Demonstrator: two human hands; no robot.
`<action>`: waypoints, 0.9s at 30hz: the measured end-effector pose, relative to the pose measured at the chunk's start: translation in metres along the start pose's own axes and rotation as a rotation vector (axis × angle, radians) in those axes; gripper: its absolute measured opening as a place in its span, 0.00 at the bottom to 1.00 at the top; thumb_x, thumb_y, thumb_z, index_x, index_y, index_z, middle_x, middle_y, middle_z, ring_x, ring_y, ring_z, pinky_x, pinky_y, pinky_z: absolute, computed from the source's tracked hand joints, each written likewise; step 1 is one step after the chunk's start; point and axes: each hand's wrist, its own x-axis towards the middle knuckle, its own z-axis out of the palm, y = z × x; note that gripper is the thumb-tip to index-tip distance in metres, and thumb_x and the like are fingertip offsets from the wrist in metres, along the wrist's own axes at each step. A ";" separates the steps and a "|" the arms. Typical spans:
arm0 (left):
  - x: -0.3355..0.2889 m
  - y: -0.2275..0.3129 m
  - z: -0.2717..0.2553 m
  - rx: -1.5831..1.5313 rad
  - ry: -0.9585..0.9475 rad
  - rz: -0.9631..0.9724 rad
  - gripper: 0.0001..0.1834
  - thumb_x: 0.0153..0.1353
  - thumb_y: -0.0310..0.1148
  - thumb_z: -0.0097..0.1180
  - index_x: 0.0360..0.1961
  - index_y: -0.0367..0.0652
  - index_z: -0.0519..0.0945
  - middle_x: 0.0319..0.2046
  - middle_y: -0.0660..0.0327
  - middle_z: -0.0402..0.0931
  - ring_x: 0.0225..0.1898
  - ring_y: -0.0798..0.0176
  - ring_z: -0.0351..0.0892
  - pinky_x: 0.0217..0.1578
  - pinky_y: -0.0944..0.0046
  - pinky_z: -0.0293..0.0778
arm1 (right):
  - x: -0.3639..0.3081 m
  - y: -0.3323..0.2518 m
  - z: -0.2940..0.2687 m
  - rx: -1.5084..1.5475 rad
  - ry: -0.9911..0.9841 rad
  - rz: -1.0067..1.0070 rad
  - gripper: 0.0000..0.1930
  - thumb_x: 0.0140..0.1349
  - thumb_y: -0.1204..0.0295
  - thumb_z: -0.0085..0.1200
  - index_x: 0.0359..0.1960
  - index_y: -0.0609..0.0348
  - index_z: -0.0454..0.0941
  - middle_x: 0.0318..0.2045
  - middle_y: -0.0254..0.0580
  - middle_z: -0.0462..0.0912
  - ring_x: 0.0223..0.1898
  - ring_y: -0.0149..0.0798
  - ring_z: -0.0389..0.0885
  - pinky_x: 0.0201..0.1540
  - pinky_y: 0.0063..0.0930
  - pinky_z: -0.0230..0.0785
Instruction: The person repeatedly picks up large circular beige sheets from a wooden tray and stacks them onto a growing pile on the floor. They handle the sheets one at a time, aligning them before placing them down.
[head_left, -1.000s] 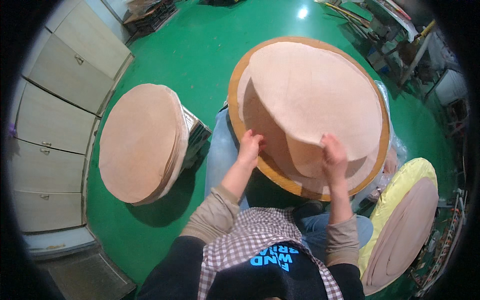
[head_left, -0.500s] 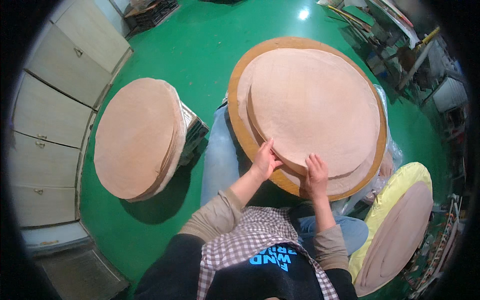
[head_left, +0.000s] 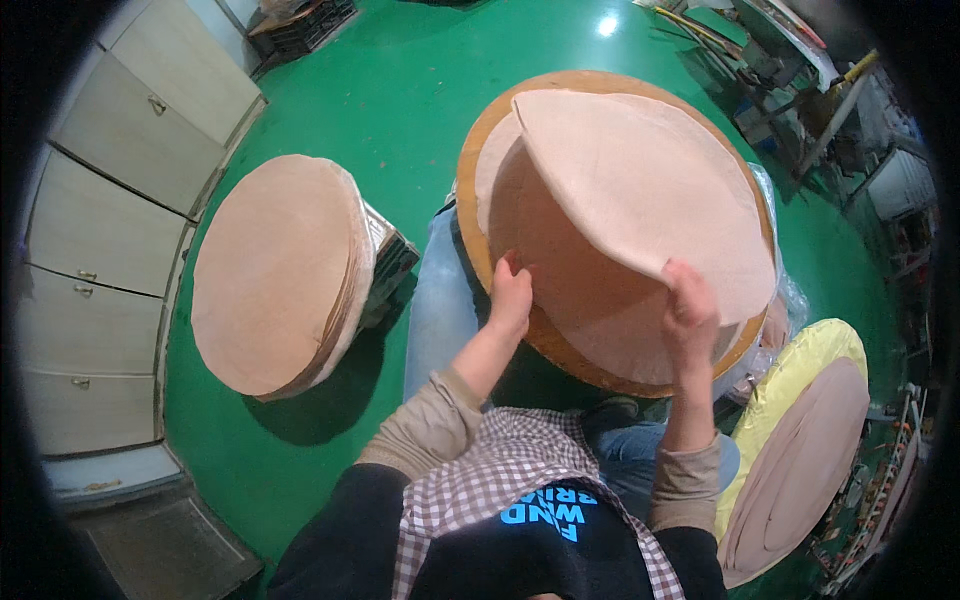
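Presently: thin, flexible pinkish-beige round sheet (head_left: 650, 180) raised at its near-left edge by the right hand (head_left: 690, 305)

The sheet lies over the broad brown round wooden board (head_left: 556, 345), its left side lifted in a curved fold and the rest sloping away to the right. A matching pinkish-beige layer (head_left: 610, 325) sits beneath, shadowed by the fold.

Handling, in this inspector's judgement: grip one sheet only, close to its rim; lift evenly and peel gradually, since a sharp tug could crease or tear so thin a piece. The free hand is best placed to keep the layer beneath from dragging along.

Fingers, right hand: closed in a pinch on the sheet's edge; slightly blurred, thumb position not discernible.

Fingers, left hand (head_left: 512, 295): bent, thumb and fingertips near one another at the board's left side. Whether they touch the lower layer or merely hover cannot be determined; no held item is visible.
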 end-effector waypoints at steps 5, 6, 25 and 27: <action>0.010 0.011 -0.011 0.021 -0.023 -0.252 0.23 0.56 0.27 0.49 0.54 0.36 0.64 0.43 0.61 0.70 0.36 0.71 0.69 0.33 0.71 0.68 | -0.096 0.008 0.040 0.025 -0.052 0.041 0.21 0.43 0.86 0.46 0.42 0.59 0.76 0.45 0.46 0.79 0.51 0.49 0.74 0.54 0.42 0.64; 0.012 0.013 -0.014 0.040 -0.084 -0.274 0.23 0.56 0.28 0.50 0.53 0.37 0.65 0.41 0.62 0.71 0.35 0.72 0.69 0.31 0.72 0.68 | -0.112 0.012 0.045 0.048 -0.060 0.056 0.21 0.43 0.86 0.46 0.42 0.59 0.76 0.46 0.46 0.78 0.51 0.50 0.74 0.54 0.42 0.64; -0.044 -0.012 0.022 -0.295 -0.497 -0.553 0.18 0.65 0.31 0.41 0.56 0.41 0.61 0.47 0.53 0.71 0.45 0.58 0.75 0.45 0.56 0.74 | -0.154 0.003 0.052 -0.030 -0.132 0.094 0.20 0.52 0.72 0.55 0.49 0.55 0.74 0.52 0.51 0.73 0.56 0.52 0.68 0.58 0.49 0.57; -0.044 -0.009 0.022 -0.390 -0.493 -0.572 0.20 0.66 0.32 0.40 0.58 0.42 0.58 0.49 0.52 0.69 0.46 0.57 0.74 0.46 0.56 0.74 | -0.125 0.012 0.044 0.086 -0.179 0.295 0.17 0.52 0.73 0.53 0.46 0.56 0.76 0.44 0.52 0.78 0.48 0.52 0.74 0.51 0.45 0.64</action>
